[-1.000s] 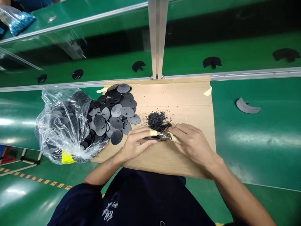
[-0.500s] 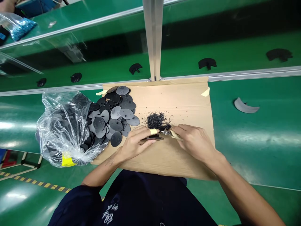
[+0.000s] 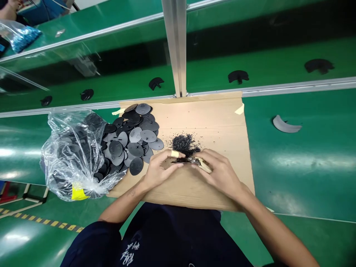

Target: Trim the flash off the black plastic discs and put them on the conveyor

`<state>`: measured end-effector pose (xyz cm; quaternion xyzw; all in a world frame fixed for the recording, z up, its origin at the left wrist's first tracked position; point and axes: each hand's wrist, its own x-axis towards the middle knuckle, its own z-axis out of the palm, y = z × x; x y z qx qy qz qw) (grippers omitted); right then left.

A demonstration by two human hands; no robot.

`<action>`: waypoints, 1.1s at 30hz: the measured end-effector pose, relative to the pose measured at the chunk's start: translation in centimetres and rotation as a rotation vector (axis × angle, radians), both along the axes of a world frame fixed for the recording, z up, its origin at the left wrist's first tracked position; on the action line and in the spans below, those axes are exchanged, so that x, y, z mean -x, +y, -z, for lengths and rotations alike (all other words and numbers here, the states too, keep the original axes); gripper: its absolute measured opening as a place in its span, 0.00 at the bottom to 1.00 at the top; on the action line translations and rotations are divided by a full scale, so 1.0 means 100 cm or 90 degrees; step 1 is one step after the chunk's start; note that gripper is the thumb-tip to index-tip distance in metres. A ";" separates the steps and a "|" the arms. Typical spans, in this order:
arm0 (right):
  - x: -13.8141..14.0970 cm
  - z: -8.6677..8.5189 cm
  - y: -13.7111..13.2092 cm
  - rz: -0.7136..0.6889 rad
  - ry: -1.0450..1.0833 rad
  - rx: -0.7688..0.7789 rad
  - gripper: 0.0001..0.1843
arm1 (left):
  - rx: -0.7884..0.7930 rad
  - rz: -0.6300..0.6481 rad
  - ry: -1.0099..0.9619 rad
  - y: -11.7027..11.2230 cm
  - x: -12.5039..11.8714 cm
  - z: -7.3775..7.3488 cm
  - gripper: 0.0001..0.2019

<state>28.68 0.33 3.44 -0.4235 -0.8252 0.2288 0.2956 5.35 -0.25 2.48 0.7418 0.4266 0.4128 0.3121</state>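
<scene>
My left hand [image 3: 158, 168], with tape round one fingertip, pinches a flat black plastic disc [image 3: 180, 160] edge-on over a cardboard sheet [image 3: 211, 122]. My right hand [image 3: 219, 170] is closed on a small cutting tool [image 3: 199, 162] with pale handles, its metal tip at the disc's edge. Just beyond the hands lies a small heap of black trimmings [image 3: 184, 142]. To the left, a pile of black discs [image 3: 133, 137] spills from a clear plastic bag [image 3: 72, 152].
The cardboard lies on a green bench against a metal rail and an upright post [image 3: 174, 44]. Black parts ride a green conveyor belt [image 3: 239, 76] behind it. A grey curved piece [image 3: 285, 126] lies to the right. A bag of blue items [image 3: 20, 33] sits far left.
Both hands stay together over the cardboard; the right hand has drawn back in toward the left so the tool's tip meets the disc again. The view has shifted slightly.
</scene>
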 end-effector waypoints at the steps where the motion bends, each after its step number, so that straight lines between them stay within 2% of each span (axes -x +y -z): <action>1: 0.004 -0.001 -0.001 -0.007 -0.020 -0.044 0.07 | -0.024 0.010 0.021 0.000 -0.001 -0.001 0.07; 4: 0.012 -0.009 -0.004 -0.033 -0.151 -0.187 0.13 | -0.151 0.036 0.202 0.003 -0.001 -0.002 0.09; 6: 0.013 -0.015 -0.006 -0.062 -0.172 -0.223 0.14 | -0.203 0.055 0.315 0.005 0.001 -0.003 0.12; 7: 0.011 -0.018 -0.006 -0.083 -0.140 -0.212 0.14 | -0.207 0.064 0.336 0.006 0.002 -0.003 0.12; 9: 0.005 -0.022 -0.005 -0.126 -0.025 -0.144 0.11 | -0.182 0.085 0.298 0.006 0.003 -0.004 0.13; 11: -0.003 -0.021 -0.002 -0.117 0.061 -0.073 0.09 | -0.133 0.094 0.200 0.003 0.003 -0.004 0.14; 13: -0.011 -0.017 0.003 -0.057 0.038 -0.056 0.10 | -0.075 0.102 0.104 0.000 0.003 -0.005 0.13; 15: -0.016 -0.012 0.006 -0.025 -0.042 -0.071 0.10 | -0.032 0.108 0.033 -0.003 0.001 -0.006 0.12; 18: -0.015 -0.006 0.008 -0.054 -0.107 -0.080 0.10 | 0.004 0.102 -0.036 -0.005 -0.001 -0.009 0.11; 24: -0.009 -0.006 0.005 -0.061 -0.121 -0.110 0.11 | 0.016 0.067 -0.075 -0.006 -0.004 -0.011 0.10; 33: -0.007 -0.008 -0.002 -0.005 -0.152 -0.184 0.10 | -0.007 0.069 -0.092 -0.006 -0.007 -0.010 0.12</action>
